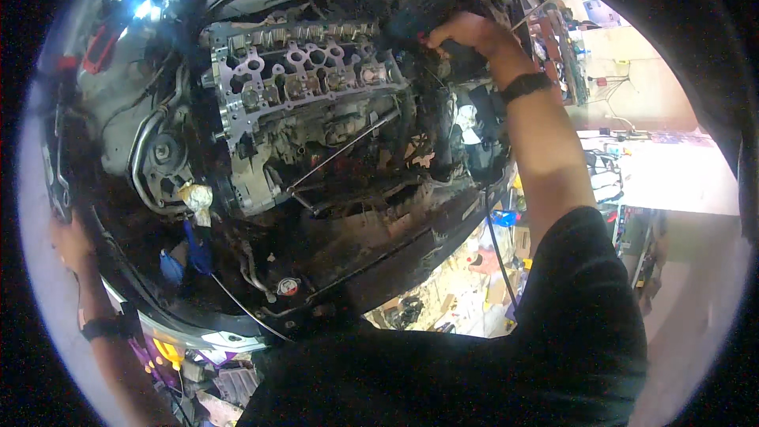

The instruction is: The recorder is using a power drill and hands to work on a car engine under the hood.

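**Power tool at the far end of the open engine head**

We see our right hand (466, 32) reaching far forward over the engine bay, fingers wrapped tight around the grip of a dark power tool (419, 12). The tool sits at the right end of the exposed cylinder head (300, 71), its nose pointing toward the pale metal of the head; whether the tip touches the metal we cannot tell. A dark band (526, 85) circles the right wrist, and the black sleeve (585, 285) covers the upper arm.

Our left hand (69, 241) is well apart from the right, low at the left rim of the view, resting against the edge of the car body (118, 285). How its fingers are set we cannot tell, as the hand is dim and close to the picture's border. A dark band (99, 328) sits on that wrist too.

Beside the cylinder head, a thin metal rod (344, 150) slants across the front of the engine. A crumpled pale rag (196, 198) is stuffed into an opening at the lower left of the engine, with a blue-handled tool (198, 249) just below it. A bright work light (144, 8) shines at the upper left. The workshop floor (466, 292) shows below the bumper on the right.
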`<state>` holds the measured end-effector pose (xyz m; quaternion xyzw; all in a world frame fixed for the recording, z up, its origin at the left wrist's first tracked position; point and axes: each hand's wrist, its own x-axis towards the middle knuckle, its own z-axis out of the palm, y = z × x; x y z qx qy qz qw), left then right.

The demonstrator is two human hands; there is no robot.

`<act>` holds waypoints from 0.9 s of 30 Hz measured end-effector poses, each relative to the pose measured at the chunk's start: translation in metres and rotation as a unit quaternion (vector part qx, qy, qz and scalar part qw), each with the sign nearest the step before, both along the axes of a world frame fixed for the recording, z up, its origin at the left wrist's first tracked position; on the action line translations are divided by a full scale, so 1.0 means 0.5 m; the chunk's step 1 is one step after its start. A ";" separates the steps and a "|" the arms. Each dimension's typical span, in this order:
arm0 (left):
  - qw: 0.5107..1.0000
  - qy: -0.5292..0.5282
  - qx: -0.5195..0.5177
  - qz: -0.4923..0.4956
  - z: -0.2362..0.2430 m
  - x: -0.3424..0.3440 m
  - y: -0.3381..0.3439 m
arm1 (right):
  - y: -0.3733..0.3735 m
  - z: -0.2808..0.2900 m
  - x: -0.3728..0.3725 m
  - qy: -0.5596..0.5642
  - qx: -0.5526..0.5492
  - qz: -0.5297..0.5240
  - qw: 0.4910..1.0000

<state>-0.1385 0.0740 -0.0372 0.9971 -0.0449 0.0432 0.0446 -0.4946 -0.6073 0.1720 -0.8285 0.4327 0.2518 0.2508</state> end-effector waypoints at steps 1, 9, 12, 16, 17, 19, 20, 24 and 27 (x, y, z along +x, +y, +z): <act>1.000 0.009 -0.014 0.001 0.001 0.002 0.005 | -0.003 -0.002 -0.007 -0.017 -0.023 0.005 1.000; 1.000 -0.010 -0.004 -0.009 0.005 -0.002 0.000 | 0.192 -0.153 -0.048 -0.291 -0.024 0.022 0.956; 0.999 -0.034 -0.024 -0.024 -0.013 0.011 0.005 | 0.314 -0.268 0.010 -0.343 -0.202 0.220 0.891; 0.997 -0.006 -0.067 -0.022 -0.016 0.021 0.023 | 0.457 -0.341 0.103 -0.336 -0.245 0.196 0.888; 0.997 0.000 -0.069 -0.022 -0.011 0.021 0.021 | 0.473 -0.347 0.114 -0.319 -0.259 0.192 0.891; 0.997 0.013 -0.076 -0.017 0.011 0.002 -0.003 | 0.466 -0.362 0.120 -0.299 -0.238 0.211 0.900; 0.998 0.010 -0.062 -0.011 0.019 -0.006 -0.017 | 0.461 -0.369 0.121 -0.289 -0.228 0.221 0.903; 1.000 -0.016 -0.024 -0.003 0.026 -0.024 -0.027 | 0.448 -0.358 0.106 -0.251 -0.178 0.253 0.917; 0.999 -0.013 -0.032 -0.007 0.030 -0.031 -0.039 | 0.433 -0.357 0.101 -0.256 -0.190 0.287 0.903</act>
